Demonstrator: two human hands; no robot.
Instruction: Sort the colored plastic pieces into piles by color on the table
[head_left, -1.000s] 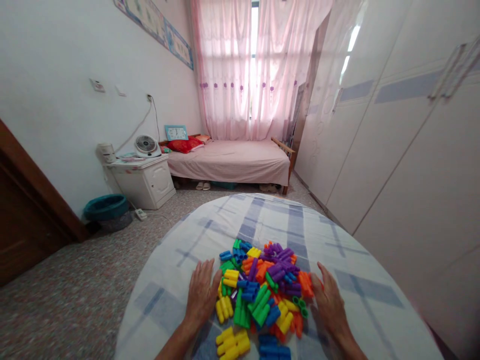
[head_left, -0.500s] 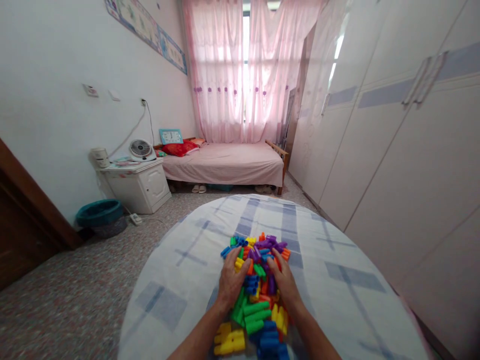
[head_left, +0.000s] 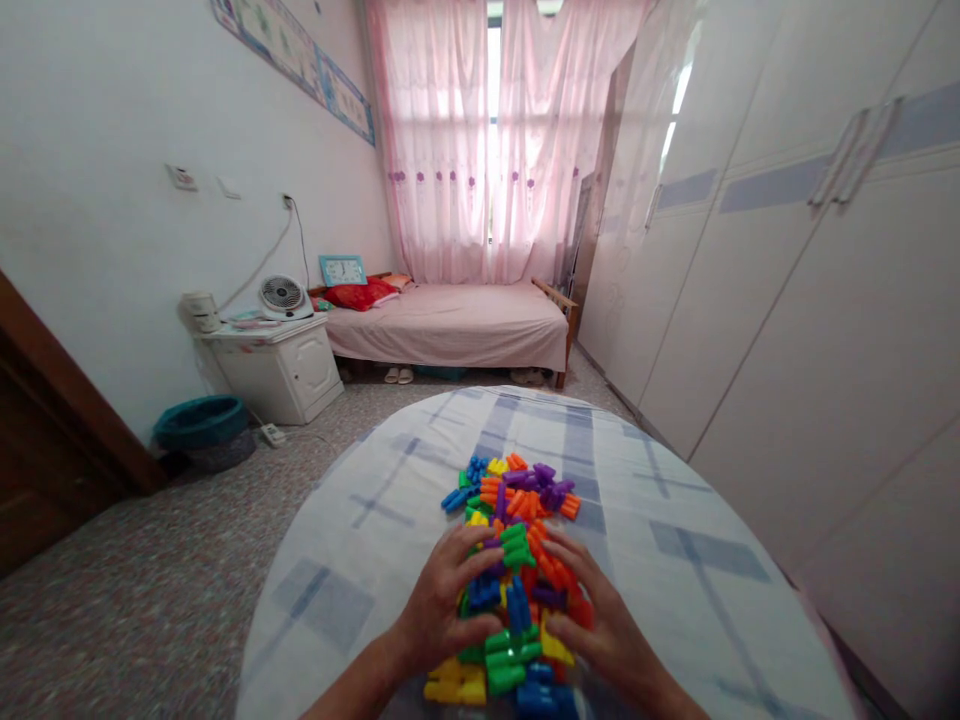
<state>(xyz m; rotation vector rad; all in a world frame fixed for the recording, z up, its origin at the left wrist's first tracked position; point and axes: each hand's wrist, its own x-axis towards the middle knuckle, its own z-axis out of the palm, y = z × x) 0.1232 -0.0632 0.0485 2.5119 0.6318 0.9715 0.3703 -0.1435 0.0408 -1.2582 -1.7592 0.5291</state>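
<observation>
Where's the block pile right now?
Head view, lower centre: the block pile sits on the checked tablecloth, its near half clasped between the left hand and right hand.

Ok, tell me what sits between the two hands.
Head view: a heap of multicoloured plastic tube blocks fills the gap between left hand and right hand, both touching it.

The toy blocks [head_left: 525,495] look like hard, smooth plastic with a slight gloss. The tablecloth [head_left: 660,500] under them is thin, matt woven cloth. The floor [head_left: 150,580] looks like dull, speckled stone. The wardrobe doors [head_left: 787,300] have a smooth, glossy finish. The curtains [head_left: 465,150] are sheer fabric, and the door frame [head_left: 67,400] is dark wood.
</observation>
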